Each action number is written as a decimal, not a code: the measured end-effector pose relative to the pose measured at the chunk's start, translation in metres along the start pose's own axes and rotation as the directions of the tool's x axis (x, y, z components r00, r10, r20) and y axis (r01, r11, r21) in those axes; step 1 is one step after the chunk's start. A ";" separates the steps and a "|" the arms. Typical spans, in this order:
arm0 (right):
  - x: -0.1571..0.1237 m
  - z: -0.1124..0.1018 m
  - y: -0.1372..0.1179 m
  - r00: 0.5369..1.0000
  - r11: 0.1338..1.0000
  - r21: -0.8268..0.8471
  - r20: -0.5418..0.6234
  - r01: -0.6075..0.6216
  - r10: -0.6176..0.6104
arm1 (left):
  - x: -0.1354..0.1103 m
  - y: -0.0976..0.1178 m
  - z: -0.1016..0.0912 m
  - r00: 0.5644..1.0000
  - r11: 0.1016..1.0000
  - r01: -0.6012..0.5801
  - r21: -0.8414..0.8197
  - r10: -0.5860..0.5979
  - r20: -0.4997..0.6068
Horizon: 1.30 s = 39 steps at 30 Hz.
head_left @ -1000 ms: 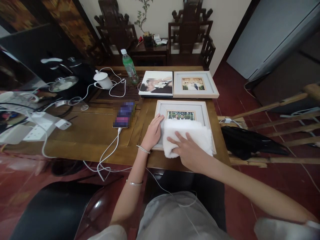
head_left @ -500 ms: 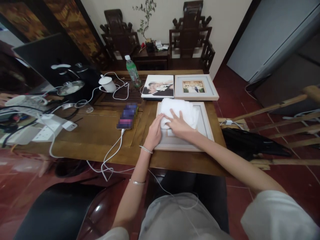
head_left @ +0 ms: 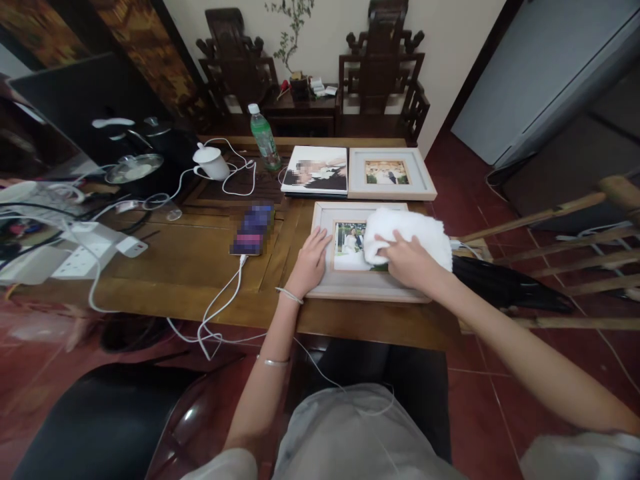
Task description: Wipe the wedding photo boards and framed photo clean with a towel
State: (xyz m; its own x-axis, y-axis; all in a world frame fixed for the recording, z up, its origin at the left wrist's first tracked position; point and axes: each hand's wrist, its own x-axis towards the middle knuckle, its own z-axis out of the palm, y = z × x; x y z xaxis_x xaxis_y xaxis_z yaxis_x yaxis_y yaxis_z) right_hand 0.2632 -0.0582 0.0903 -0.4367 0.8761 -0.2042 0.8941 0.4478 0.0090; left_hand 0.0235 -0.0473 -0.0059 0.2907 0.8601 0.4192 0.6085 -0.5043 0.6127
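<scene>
A picture frame (head_left: 325,283) with a pale mat and light wood edge lies flat on the table in front of me. Its inner photo (head_left: 347,245) shows two people outdoors, partly covered on the right. My left hand (head_left: 311,261) rests on the frame's left side, fingers stretched out and holding nothing. A folded fluffy white cloth (head_left: 420,230) lies over the frame's right half and reaches past its right edge. My right hand (head_left: 411,263) grips the cloth from the near side and presses it on the frame.
Behind lie a second frame (head_left: 425,177) and a photo panel (head_left: 320,167). A green bottle (head_left: 265,140), a lidded white cup (head_left: 213,162) and a charging phone (head_left: 253,230) stand or lie leftward. Power strips (head_left: 90,250) with cables spread far left. A wooden rack (head_left: 545,217) is on the right.
My right hand has slid the white cloth to the right across the frame, uncovering the photo's left part. My left hand stays at the frame's left side.
</scene>
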 end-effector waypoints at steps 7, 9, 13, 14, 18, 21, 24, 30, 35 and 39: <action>0.032 0.028 0.005 0.970 0.987 -0.135 -0.238 -0.082 0.048 | 0.001 -0.004 0.002 0.998 0.999 -0.035 -0.038 0.033 -0.050; 0.017 0.032 -0.013 0.978 0.990 -0.124 -0.205 -0.064 0.038 | 0.001 -0.004 0.002 0.998 0.998 -0.043 -0.043 0.040 -0.057; -0.026 0.023 -0.052 0.994 0.995 -0.040 -0.063 0.087 -0.090 | 0.001 -0.002 0.002 0.997 0.998 -0.044 -0.046 0.041 -0.064; -0.035 0.019 -0.060 0.992 0.992 -0.009 -0.022 0.127 -0.127 | 0.001 0.000 0.001 0.998 0.998 -0.036 -0.049 0.033 -0.060; -0.049 0.008 -0.083 0.967 0.966 0.060 0.039 0.251 -0.254 | 0.001 0.004 0.000 0.999 0.998 0.013 -0.063 -0.016 -0.045; -0.032 0.014 -0.086 0.959 0.957 0.065 -0.011 0.282 -0.282 | 0.002 0.005 -0.002 0.998 0.997 0.029 -0.070 -0.033 -0.056; -0.001 0.023 -0.067 0.961 0.964 0.044 -0.105 0.262 -0.256 | 0.002 0.004 -0.002 0.998 0.998 0.018 -0.066 -0.023 -0.064; 0.042 0.023 0.021 0.954 0.994 -0.104 -0.294 0.030 -0.059 | 0.001 0.002 -0.001 0.997 0.999 -0.010 -0.050 0.007 -0.070; 0.011 0.026 0.029 0.967 0.988 -0.150 -0.244 0.032 -0.068 | 0.001 0.001 0.001 0.997 0.998 0.001 -0.062 -0.005 -0.072; -0.046 0.025 -0.018 0.988 0.990 -0.083 -0.103 0.111 -0.119 | 0.000 0.002 0.001 0.997 0.998 0.007 -0.061 -0.012 -0.079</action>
State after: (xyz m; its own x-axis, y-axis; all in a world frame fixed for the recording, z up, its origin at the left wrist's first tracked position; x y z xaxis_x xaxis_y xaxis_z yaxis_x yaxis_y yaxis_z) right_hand 0.2701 -0.1112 0.0747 -0.5480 0.8302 -0.1024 0.8288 0.5555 0.0679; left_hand 0.0256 -0.0477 -0.0056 0.2246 0.8573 0.4632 0.5646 -0.5020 0.6552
